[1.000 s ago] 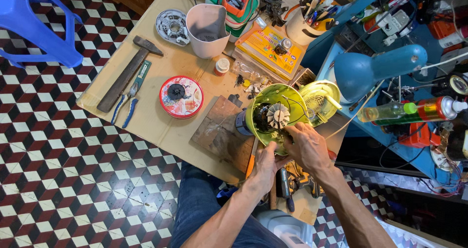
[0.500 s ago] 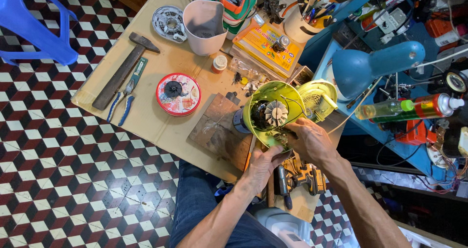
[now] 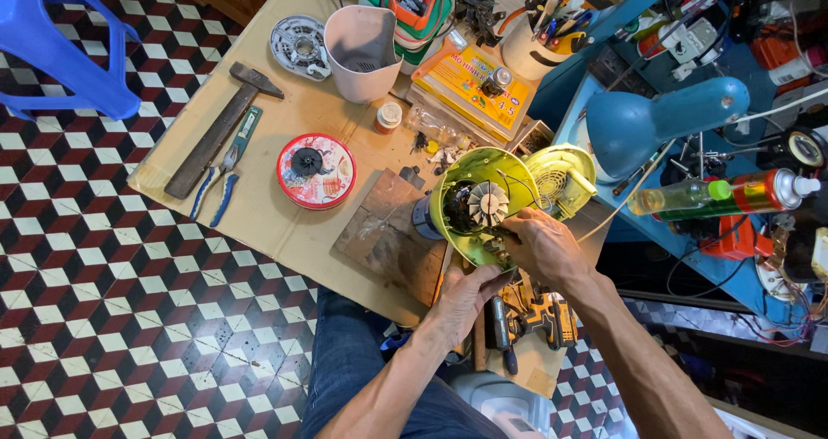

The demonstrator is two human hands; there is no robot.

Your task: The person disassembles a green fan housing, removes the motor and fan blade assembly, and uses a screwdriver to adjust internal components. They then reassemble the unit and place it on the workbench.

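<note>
On the bench's near edge, we grip the green housing (image 3: pixel 479 199) with both hands: right hand (image 3: pixel 542 247) curled over its lower rim, left hand (image 3: pixel 466 299) closed underneath, just above the drill (image 3: pixel 539 316).

Lime-green appliance housing (image 3: pixel 483 204) w/ a white fan wheel (image 3: pixel 489 204) inside; yellow cover (image 3: pixel 562 176) beside it. Round tin (image 3: pixel 316 171) is red w/ a pale, prob. pictured face; lamp (image 3: pixel 655 124) and stool (image 3: pixel 60 47) blue. Floor (image 3: pixel 129 318) is a red, black & white cube pattern.
</note>
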